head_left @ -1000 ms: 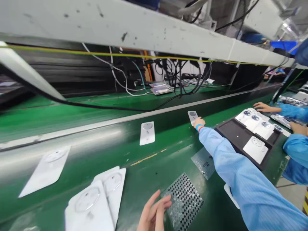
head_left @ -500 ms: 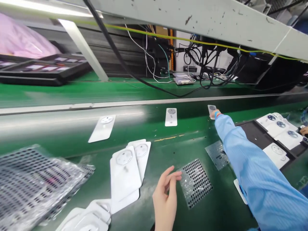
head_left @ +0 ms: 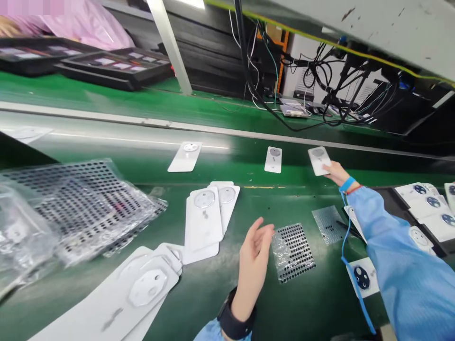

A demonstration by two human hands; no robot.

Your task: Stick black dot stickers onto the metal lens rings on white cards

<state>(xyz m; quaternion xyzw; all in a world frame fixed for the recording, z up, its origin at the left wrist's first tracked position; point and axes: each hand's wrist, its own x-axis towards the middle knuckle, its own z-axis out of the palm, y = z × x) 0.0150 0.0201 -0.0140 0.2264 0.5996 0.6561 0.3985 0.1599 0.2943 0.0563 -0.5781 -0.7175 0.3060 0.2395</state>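
My right hand [head_left: 336,173] reaches out across the green conveyor belt [head_left: 227,199] and grips a white plastic card [head_left: 319,161] with a round grey socket shape. My left hand [head_left: 254,251] hangs open above the belt, holding nothing, nearest to a clear bag of black-dotted perforated sheet [head_left: 293,252]. A stack of white socket cards [head_left: 203,220] lies left of that hand. Larger white cards [head_left: 142,289] lie near the bottom. A black tray [head_left: 387,195] at the right carries white cards with dark round discs.
A large clear bag of perforated sheets [head_left: 88,208] lies on the belt at left. Single white cards [head_left: 273,159] stand in a row farther out. Black trays [head_left: 113,71] and a pink sleeve [head_left: 81,28] are at the far left. Cables [head_left: 341,94] hang under a grey beam [head_left: 384,23].
The view has swung left, bringing the large bag and more cards into sight. My right hand now shows the card lifted in its fingers, and my left hand has risen slightly.
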